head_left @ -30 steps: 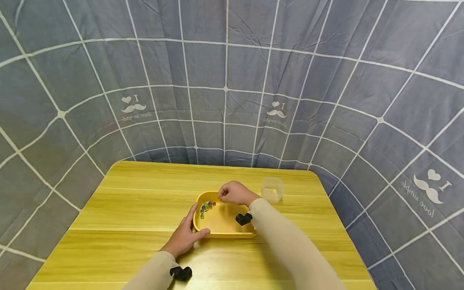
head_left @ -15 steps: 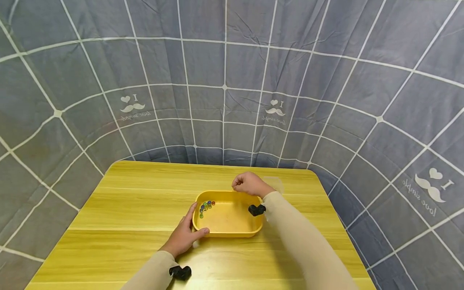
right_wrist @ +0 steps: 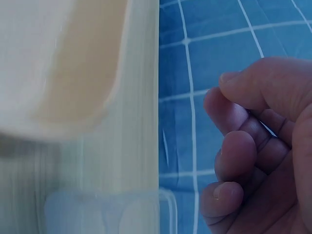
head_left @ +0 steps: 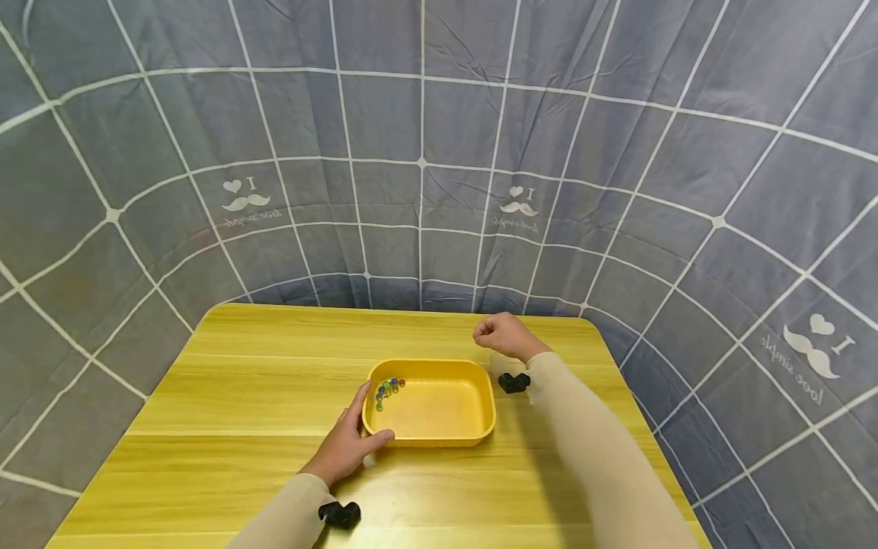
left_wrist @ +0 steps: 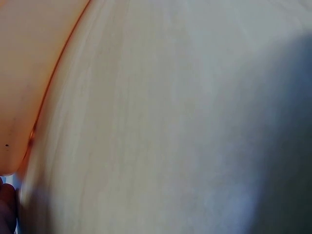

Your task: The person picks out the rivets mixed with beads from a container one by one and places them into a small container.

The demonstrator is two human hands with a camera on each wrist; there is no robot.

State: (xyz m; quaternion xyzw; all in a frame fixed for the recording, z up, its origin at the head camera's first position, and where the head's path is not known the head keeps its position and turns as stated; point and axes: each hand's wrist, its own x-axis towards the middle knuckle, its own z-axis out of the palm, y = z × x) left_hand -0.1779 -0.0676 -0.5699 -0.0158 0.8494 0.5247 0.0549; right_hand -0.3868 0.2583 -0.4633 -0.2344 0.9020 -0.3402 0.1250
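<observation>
A yellow tray [head_left: 439, 441] sits mid-table with several coloured marbles [head_left: 388, 389] bunched in its far-left corner. My left hand [head_left: 357, 435] grips the tray's near-left corner, thumb along the front rim and fingers up the left wall. My right hand [head_left: 482, 333] hovers past the tray's far-right corner with fingers curled and tips pinched together on something small that they hide. In the right wrist view those curled fingers [right_wrist: 229, 146] hang above a clear plastic container [right_wrist: 107, 212] beside the tray [right_wrist: 83, 63]. The head view hides most of that container behind the hand.
The wooden table [head_left: 261, 381] ends just beyond my right hand, with a grey grid-patterned curtain [head_left: 425, 191] close around it. Black wrist cameras [head_left: 513, 382] sit on both sleeves. The left wrist view shows only blurred table and the tray's edge [left_wrist: 24, 73].
My right hand has lifted from the marbles in the tray and travelled right and away, to above the clear container. The left hand and tray stay put.
</observation>
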